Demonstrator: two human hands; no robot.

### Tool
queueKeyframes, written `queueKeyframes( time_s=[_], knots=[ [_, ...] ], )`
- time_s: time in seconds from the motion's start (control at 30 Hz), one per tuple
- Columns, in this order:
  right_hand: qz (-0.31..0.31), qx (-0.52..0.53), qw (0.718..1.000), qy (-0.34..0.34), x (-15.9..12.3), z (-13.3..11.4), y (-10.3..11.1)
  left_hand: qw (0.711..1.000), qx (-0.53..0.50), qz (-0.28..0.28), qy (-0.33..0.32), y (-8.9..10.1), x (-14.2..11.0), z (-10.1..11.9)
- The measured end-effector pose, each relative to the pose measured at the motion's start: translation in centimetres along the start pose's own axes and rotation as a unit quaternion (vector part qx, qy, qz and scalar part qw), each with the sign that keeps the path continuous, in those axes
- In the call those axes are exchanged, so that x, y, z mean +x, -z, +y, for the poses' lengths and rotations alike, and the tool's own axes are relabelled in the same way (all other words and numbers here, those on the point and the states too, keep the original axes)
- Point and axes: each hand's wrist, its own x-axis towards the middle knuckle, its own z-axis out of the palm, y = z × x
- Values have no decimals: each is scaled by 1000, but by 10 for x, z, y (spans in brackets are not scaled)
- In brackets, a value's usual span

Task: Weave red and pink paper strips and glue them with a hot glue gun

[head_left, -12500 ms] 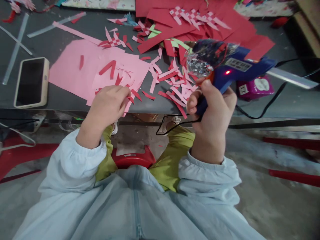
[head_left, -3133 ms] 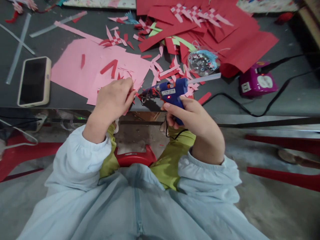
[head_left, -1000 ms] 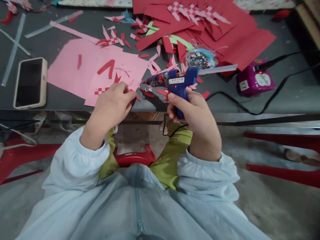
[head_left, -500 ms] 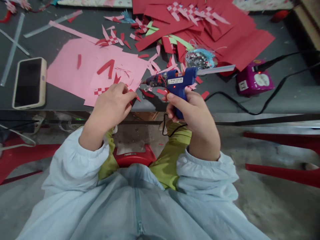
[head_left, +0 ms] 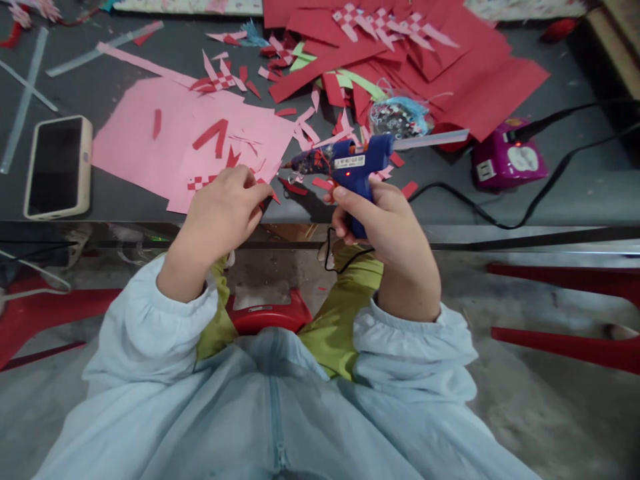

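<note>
My right hand (head_left: pixel 383 217) is wrapped round the handle of a blue hot glue gun (head_left: pixel 357 177), its nozzle pointing left and a clear glue stick (head_left: pixel 431 139) jutting from its back. A small red light glows on its side. Beside the nozzle, my left hand (head_left: pixel 225 207) is closed at the near edge of the pink paper sheets (head_left: pixel 150 147), fingers around a red-and-pink checkered woven paper piece (head_left: pixel 200 182). Its pointed red ends show past my fingertips; the rest is hidden under the hand. Red paper strips (head_left: pixel 213 137) lie on the pink sheets.
A phone (head_left: pixel 57 167) lies at the left, with loose glue sticks (head_left: pixel 27 100) behind it. Red paper sheets (head_left: pixel 480 73) are heaped at the back right. A bag of beads (head_left: pixel 400 119) sits behind the glue gun. The purple power block (head_left: pixel 510 160) has black cords trailing across the table.
</note>
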Motion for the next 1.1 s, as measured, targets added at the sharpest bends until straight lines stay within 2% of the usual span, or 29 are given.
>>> queueKeyframes(
  time_s=[0.33,0.6,1.1],
  knots=[
    [-4,5,1000,3,0,1,1,1000,-17,26,-2,-6,3,-6],
    [0,12,1000,4,0,1,0,1000,-2,15,1,-2,2,-1],
    [4,24,1000,9,1,3,1,998,-37,34,-21,-6,-1,-5]
  ],
)
